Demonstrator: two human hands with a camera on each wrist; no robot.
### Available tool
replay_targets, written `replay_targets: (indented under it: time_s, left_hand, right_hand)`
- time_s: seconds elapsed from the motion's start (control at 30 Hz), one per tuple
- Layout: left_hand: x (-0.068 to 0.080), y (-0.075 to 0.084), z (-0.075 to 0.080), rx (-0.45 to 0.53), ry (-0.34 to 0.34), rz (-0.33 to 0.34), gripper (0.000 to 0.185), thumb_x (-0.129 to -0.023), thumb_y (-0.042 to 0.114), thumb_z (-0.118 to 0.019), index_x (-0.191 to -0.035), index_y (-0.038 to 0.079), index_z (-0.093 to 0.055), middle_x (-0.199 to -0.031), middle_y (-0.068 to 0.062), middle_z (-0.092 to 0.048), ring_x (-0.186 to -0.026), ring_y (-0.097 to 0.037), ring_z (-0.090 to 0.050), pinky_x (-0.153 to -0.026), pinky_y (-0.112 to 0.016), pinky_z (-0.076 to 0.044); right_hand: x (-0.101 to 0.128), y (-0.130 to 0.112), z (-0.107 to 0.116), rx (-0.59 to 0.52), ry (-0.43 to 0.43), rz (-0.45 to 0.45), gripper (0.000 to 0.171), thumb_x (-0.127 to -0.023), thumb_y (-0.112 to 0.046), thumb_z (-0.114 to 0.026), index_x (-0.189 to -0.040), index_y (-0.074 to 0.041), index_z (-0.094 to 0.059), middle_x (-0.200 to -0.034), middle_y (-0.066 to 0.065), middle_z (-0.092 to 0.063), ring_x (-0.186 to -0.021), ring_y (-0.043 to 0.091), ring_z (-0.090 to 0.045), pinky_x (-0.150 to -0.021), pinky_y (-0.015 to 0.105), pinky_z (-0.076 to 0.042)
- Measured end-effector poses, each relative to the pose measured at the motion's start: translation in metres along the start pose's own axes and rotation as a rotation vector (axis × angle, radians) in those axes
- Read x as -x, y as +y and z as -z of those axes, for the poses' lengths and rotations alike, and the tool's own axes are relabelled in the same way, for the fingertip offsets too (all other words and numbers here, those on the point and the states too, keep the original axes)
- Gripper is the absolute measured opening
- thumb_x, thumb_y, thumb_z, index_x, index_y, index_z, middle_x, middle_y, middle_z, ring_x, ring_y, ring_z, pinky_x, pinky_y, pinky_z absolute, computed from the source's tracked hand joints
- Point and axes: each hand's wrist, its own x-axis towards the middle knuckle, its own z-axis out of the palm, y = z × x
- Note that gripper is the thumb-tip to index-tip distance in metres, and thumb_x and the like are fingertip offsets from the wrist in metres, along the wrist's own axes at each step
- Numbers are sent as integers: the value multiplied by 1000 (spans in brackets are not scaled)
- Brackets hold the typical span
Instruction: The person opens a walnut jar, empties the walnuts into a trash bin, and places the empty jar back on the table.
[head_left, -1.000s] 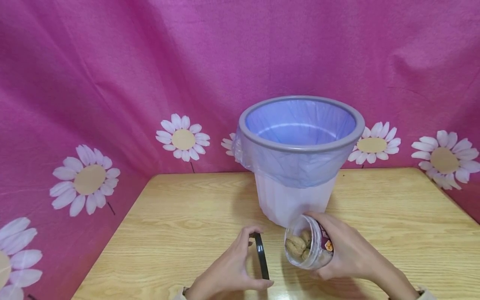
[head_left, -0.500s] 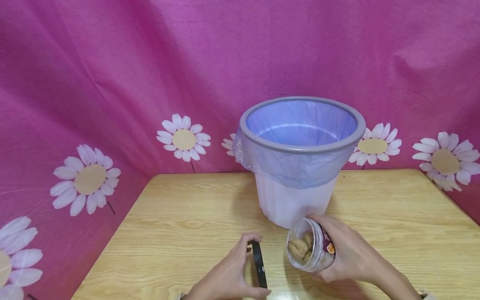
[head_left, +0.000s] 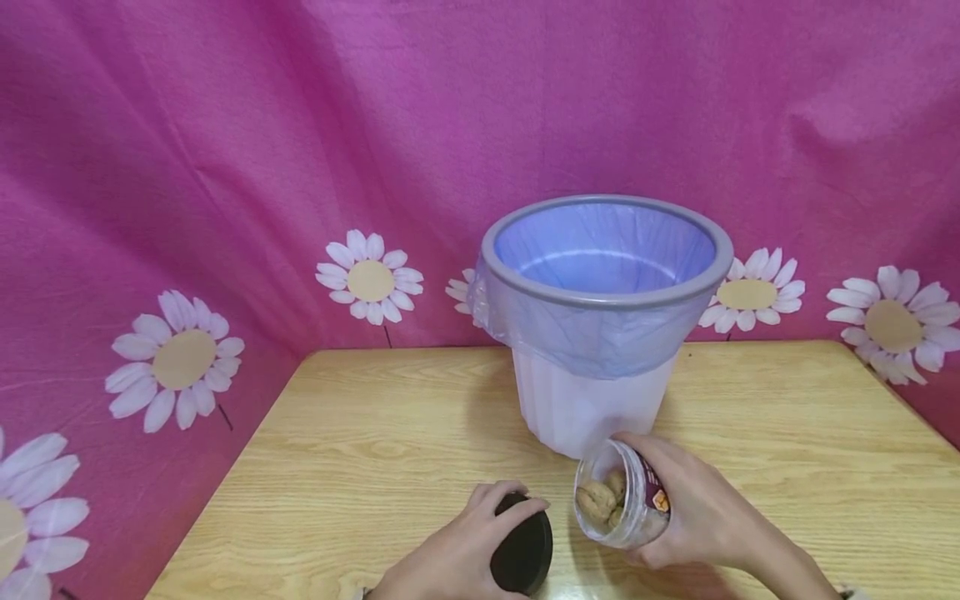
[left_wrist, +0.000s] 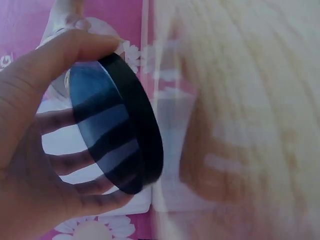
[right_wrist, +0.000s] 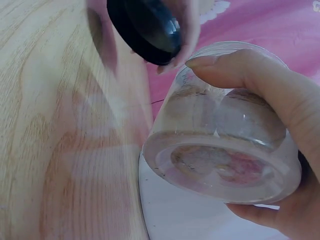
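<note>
My left hand (head_left: pixel 465 542) holds a round black lid (head_left: pixel 525 546) by its rim, thumb on one side and fingers on the other; the left wrist view shows the lid (left_wrist: pixel 142 120) from its side. To the right, my right hand (head_left: pixel 697 504) grips a clear plastic jar (head_left: pixel 637 521) with a dark label, tilted so its mouth faces left toward the lid. Several walnuts (head_left: pixel 597 500) lie inside the jar. In the right wrist view the bottom of the jar (right_wrist: pixel 220 170) is turned to the camera. Lid and jar are apart.
Behind the jar stands a white bin (head_left: pixel 592 404) with a grey rim and a bluish bag lining it. Both hands are over a wooden table (head_left: pixel 360 442). A magenta cloth (head_left: pixel 420 125) with white daisies hangs behind and at the sides.
My left hand has turned the lid from edge-on so its flat face now shows, with fingers over its top. The right hand and jar have shifted only slightly.
</note>
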Motion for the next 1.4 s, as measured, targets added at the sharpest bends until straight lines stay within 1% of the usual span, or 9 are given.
replay_targets:
  time_s: [0.13,0.33,0.47,0.57,0.7,0.87,1.1,1.4]
  left_hand:
    - [-2,1,-3,-36,-52,-9,88,-73,52,-79,-145,20,-40,-136,-9,-39,-121,-22,-39,-91,-26,-47]
    - [-7,5,-5,-126,-143,12,87,-74,55,-77,-146,21,-41,-137,-8,-38,-119,-23,-40,-89,-27,-47]
    - [-10,7,-5,-120,-225,39,84,-75,52,-77,-146,22,-42,-139,-7,-38,-119,-21,-39,-88,-25,-47]
    - [-11,8,-6,-118,-261,32,81,-77,50,-76,-145,22,-43,-139,-6,-39,-119,-19,-39,-88,-23,-46]
    - [-10,8,-6,-123,-272,1,77,-79,50,-75,-143,22,-45,-138,-6,-41,-119,-18,-40,-88,-21,-45]
    - [-9,8,-7,-116,-285,-4,76,-79,50,-75,-143,22,-45,-138,-5,-41,-118,-16,-39,-88,-20,-44]
    - [-9,8,-8,-143,-279,-45,72,-82,51,-71,-143,23,-45,-137,-5,-42,-117,-17,-41,-90,-21,-43]
    - [-11,6,-14,-156,-279,-85,68,-85,50,-68,-142,21,-44,-135,-4,-42,-117,-16,-41,-91,-23,-44]
  right_hand:
    - [1,0,-1,0,-4,-5,108,-32,-38,-95,-128,-9,-53,-114,-4,-60,-97,10,-58,-79,38,-54]
    - [2,1,-1,9,-14,-16,107,-34,-38,-95,-128,-10,-53,-114,-4,-60,-96,10,-58,-79,39,-55]
    - [1,1,-1,17,-13,-13,108,-33,-38,-95,-128,-10,-53,-116,-4,-60,-98,11,-58,-79,39,-55]
    - [2,1,-2,19,-11,-9,109,-33,-38,-95,-128,-10,-53,-116,-5,-59,-98,11,-58,-79,38,-55]
    - [2,1,-2,15,-19,-16,109,-34,-40,-95,-129,-10,-52,-116,-5,-59,-98,11,-58,-79,38,-54]
    - [3,2,-2,12,-27,-26,109,-35,-41,-95,-130,-10,-52,-116,-4,-59,-98,11,-58,-79,38,-54]
    - [6,3,1,21,3,-13,109,-33,-40,-96,-128,-9,-53,-115,-5,-61,-98,11,-59,-80,39,-54]
    - [8,3,1,22,-8,-35,109,-34,-42,-95,-129,-11,-53,-115,-6,-60,-98,11,-58,-79,38,-54]
